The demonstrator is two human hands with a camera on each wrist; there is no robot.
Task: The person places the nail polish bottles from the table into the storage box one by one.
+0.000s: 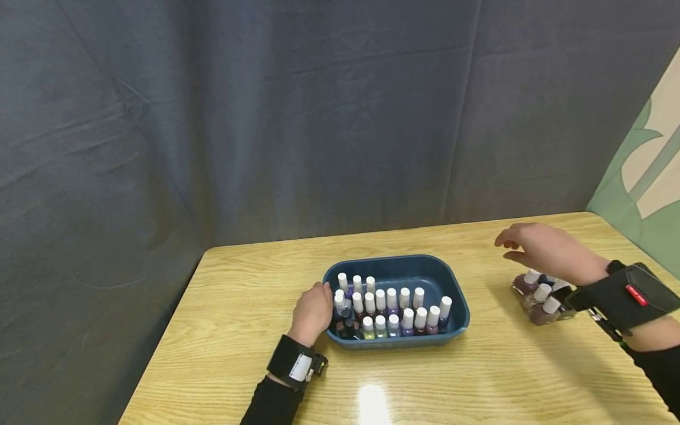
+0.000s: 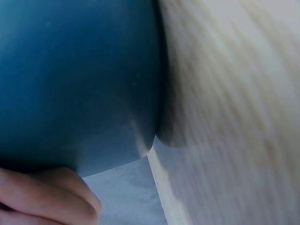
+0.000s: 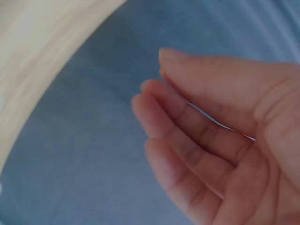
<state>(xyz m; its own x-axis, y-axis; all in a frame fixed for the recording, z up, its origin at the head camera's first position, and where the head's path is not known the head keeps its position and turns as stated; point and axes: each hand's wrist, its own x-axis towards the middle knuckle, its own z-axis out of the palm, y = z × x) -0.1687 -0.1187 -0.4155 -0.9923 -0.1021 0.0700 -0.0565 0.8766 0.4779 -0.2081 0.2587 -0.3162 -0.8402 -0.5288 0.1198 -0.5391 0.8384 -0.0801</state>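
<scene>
A dark blue plastic tub [image 1: 393, 341] holds several nail polish bottles [image 1: 392, 301] with white caps, standing in rows, and a few dark-capped ones at its left end. My left hand [image 1: 312, 313] grips the tub's left rim; in the left wrist view its curled fingers [image 2: 56, 194] lie against the tub's outer wall [image 2: 84, 84]. Over on the right, my right hand [image 1: 549, 251] hovers above a cluster of nail polish bottles [image 1: 543, 304]. That hand's fingers [image 3: 178, 140] are loosely bent, with nothing between them and the thumb. Wrist and forearm partly hide the cluster.
The wooden table [image 1: 239, 330] carries the tub near its middle and the bottle cluster to the right. Behind and left hangs a grey curtain [image 1: 329, 118]. A wall with a green leaf pattern [image 1: 645, 159] borders the right side.
</scene>
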